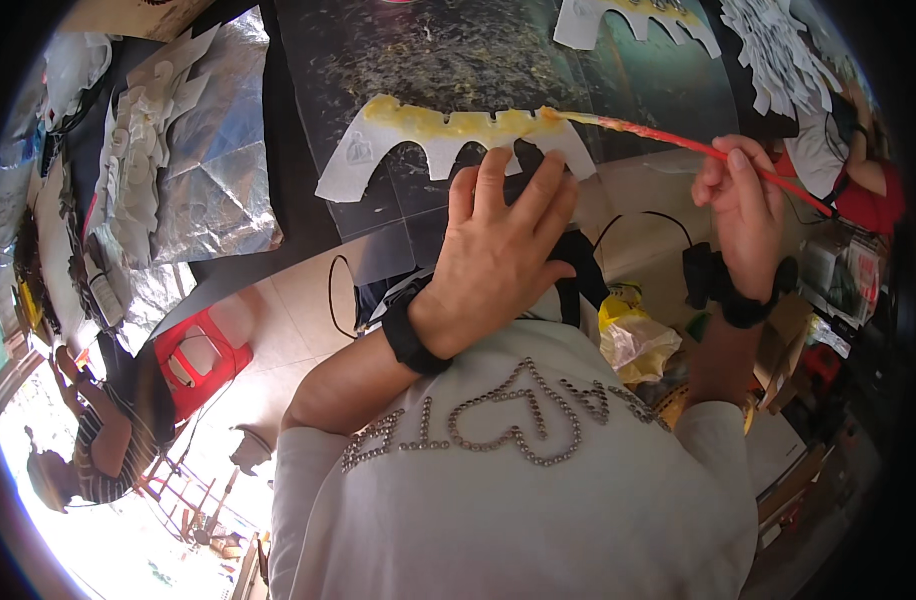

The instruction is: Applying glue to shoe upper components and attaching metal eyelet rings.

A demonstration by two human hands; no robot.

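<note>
A white scalloped cut-out piece (436,155) lies on the dark tabletop (328,40), with yellowish paste smeared along its notched far edge. My left hand (498,245) rests over the near edge of this piece, fingers spread, the fingertips down on its tabs. Between the fingers and thumb of my right hand (748,200) is a thin red-handled brush (668,137). The brush reaches leftward, and its paste-coated tip touches the far edge of the piece near the right end. Black bands circle both of my wrists.
Another paste-smeared white piece (583,25) lies at the far right. Stacks of white cut-outs (133,150) sit at the left, beside a crinkled silver sheet (223,150). Left, beyond a red stool (203,365), is a person in stripes (108,450); another person's arm (863,165) shows at right.
</note>
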